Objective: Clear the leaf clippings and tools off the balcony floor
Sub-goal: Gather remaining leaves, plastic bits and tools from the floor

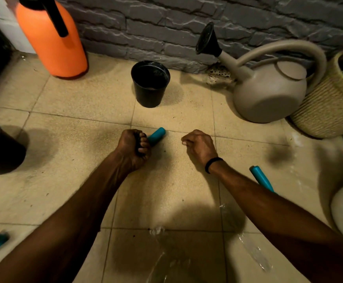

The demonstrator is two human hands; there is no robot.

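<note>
Teal plastic handle of a garden tool [156, 135] sticks out from the left grip [134, 149], curled tight round its dark end, low at the beige tiled floor [84, 103]. Light and stiff, I judge; the handle seems the surer hold. The right grip [200, 147] is loosely curled, empty.

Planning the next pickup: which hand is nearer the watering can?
Right. The right hand lies below-left of the watering can; the left hand, gripping a teal-handled tool, is farther left.
</note>
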